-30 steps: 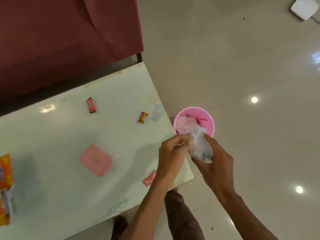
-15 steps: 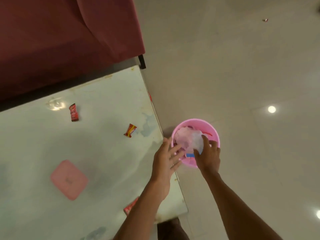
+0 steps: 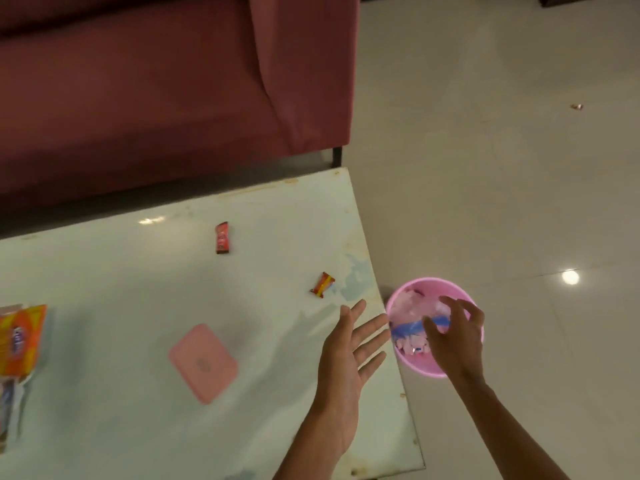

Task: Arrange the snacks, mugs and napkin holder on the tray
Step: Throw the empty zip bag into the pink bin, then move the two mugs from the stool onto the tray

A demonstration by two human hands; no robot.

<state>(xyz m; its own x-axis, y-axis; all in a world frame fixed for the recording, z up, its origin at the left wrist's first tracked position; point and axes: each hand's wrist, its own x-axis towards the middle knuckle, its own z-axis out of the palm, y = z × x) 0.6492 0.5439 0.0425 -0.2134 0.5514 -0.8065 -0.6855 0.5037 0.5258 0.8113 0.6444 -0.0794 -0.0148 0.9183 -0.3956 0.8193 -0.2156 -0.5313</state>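
Observation:
My left hand (image 3: 349,351) hovers flat over the right end of the pale table (image 3: 138,427), fingers spread, holding nothing. My right hand (image 3: 453,337) is above the pink bin (image 3: 464,299) on the floor, fingers apart and empty. Crumpled plastic with a blue strip (image 3: 410,329) lies inside the bin. On the table are a red snack packet (image 3: 222,238), a red and yellow candy (image 3: 322,284), a flat pink square lid (image 3: 203,363) and an orange box (image 3: 20,337) at the left edge. No tray, mugs or napkin holder are in view.
A dark red sofa (image 3: 156,91) stands behind the table. The glossy tile floor (image 3: 502,168) stretches to the right, with a small scrap (image 3: 576,106) lying on it. The bin sits just off the table's right edge.
The right hand has let go of the plastic bag, which now lies in the bin. Both hands have lifted and opened. The head camera has swung left, showing more of the table.

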